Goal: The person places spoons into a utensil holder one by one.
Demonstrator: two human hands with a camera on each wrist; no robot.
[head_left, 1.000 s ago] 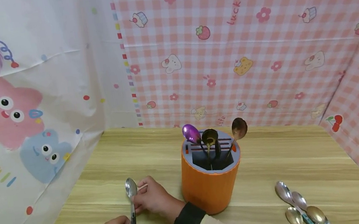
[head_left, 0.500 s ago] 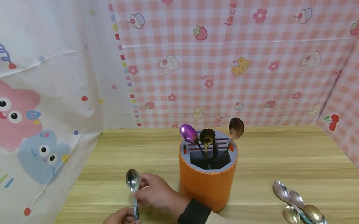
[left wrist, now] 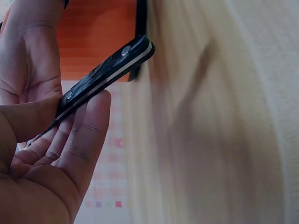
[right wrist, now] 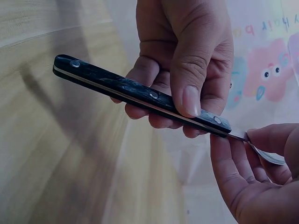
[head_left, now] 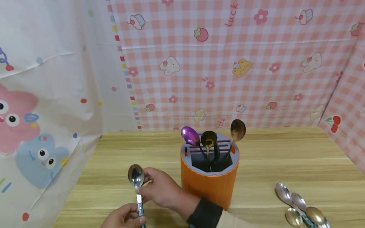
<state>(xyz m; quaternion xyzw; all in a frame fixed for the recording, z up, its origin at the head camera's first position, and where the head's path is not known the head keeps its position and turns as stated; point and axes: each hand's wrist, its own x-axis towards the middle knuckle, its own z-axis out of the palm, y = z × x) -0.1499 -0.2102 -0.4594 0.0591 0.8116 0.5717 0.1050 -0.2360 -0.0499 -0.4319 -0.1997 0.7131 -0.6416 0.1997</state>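
Note:
Both hands hold one spoon (head_left: 136, 176), which has a shiny metal bowl and a dark marbled, riveted handle. My left hand (head_left: 119, 224) grips the handle between thumb and fingers; in the right wrist view its thumb lies flat on the marbled handle (right wrist: 117, 86). My right hand (head_left: 164, 188) pinches the spoon's neck just below the bowl, with thumb and fingertips (right wrist: 222, 158) on either side. In the left wrist view the handle's rounded end (left wrist: 142, 46) sticks out past the fingers, above the wooden table. The bowl is hidden there behind the hands.
An orange cylindrical holder (head_left: 209, 190) with a grey slotted top stands right of the hands. In it are a purple spoon (head_left: 190, 136), a dark ladle-like piece (head_left: 208, 139) and a brown spoon (head_left: 238, 130). Several loose spoons (head_left: 314, 215) lie on the wooden table (head_left: 266, 179) at right.
Both hands have brought the spoon up and slightly right in the head view, and more of its riveted handle shows. The grip stays on handle and neck. The whole head view has shifted slightly.

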